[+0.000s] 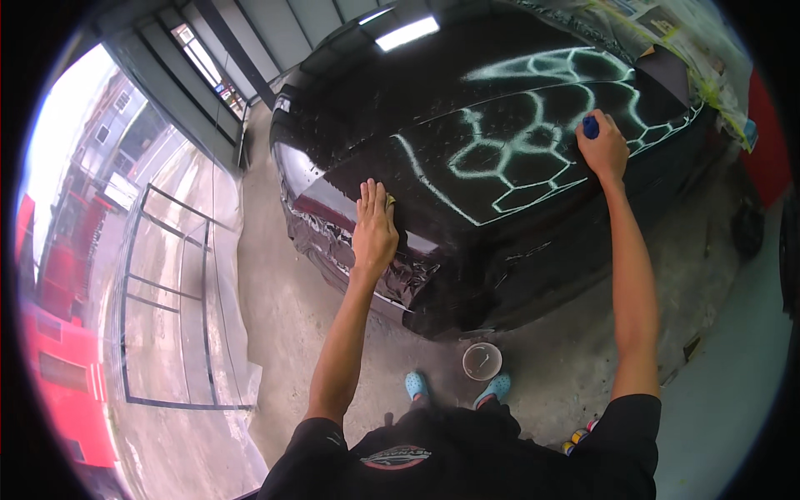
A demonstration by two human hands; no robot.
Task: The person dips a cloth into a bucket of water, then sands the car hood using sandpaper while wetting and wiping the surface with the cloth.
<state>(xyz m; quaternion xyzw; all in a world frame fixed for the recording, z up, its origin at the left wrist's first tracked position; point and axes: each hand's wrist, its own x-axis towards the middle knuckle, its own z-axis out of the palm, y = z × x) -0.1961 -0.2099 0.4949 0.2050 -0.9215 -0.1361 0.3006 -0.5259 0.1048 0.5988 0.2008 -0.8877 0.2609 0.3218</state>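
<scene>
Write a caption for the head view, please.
Right grip holding a blue object by pale honeycomb lines on a black car panel, left grip laid flat.

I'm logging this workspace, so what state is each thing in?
Car: dark, glossy, marked with pale lines
Left hand: fingers straight, laid on the car
Right hand: closed around the blue object
Blue object: gripped, mostly hidden
Dark film: crumpled
Bucket: upright
Shoes: worn
</scene>
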